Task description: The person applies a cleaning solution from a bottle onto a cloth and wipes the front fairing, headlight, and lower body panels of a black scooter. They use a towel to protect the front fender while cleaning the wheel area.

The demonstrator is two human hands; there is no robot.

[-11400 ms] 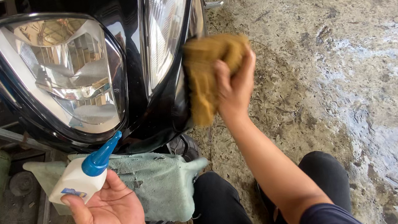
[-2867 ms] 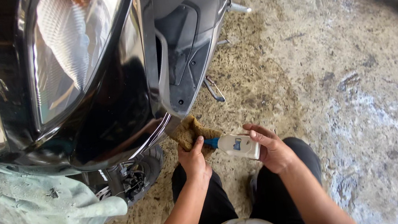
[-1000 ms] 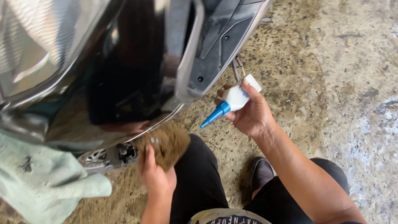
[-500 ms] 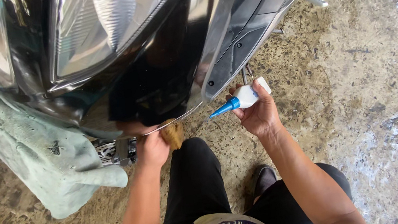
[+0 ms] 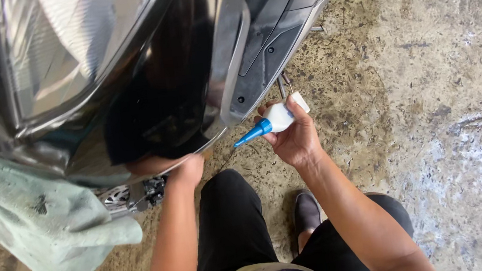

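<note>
Bottle [image 5: 280, 116] of white plastic with a blue pointed nozzle sits in my right hand [image 5: 293, 137], fingers wrapped round its body, the nozzle aimed left and slightly down toward the lower edge of the scooter's black front panel [image 5: 157, 103]. That edge curves just above my left hand [image 5: 187, 169], which is tucked up under the panel. Its fingers are hidden behind the rim, so I cannot tell whether they are spread or gripping anything.

Room is tight on the left: glossy bodywork overhangs my left wrist, and a wheel part [image 5: 132, 195] of bare metal shows just beside it. To the right, bare concrete floor [image 5: 451, 97] lies open, rough, mottled brown and grey with paler wet-looking patches.

A grey matte inner panel [image 5: 265, 34] with small screw holes runs diagonally above the bottle, close but not touching it. A pale green cloth [image 5: 38, 228], crumpled and stained, hangs under the front on the left, well apart from both hands.

My knees, in black trousers [image 5: 234, 228], lie between my two forearms. The nozzle tip stops near my left hand without touching it.
</note>
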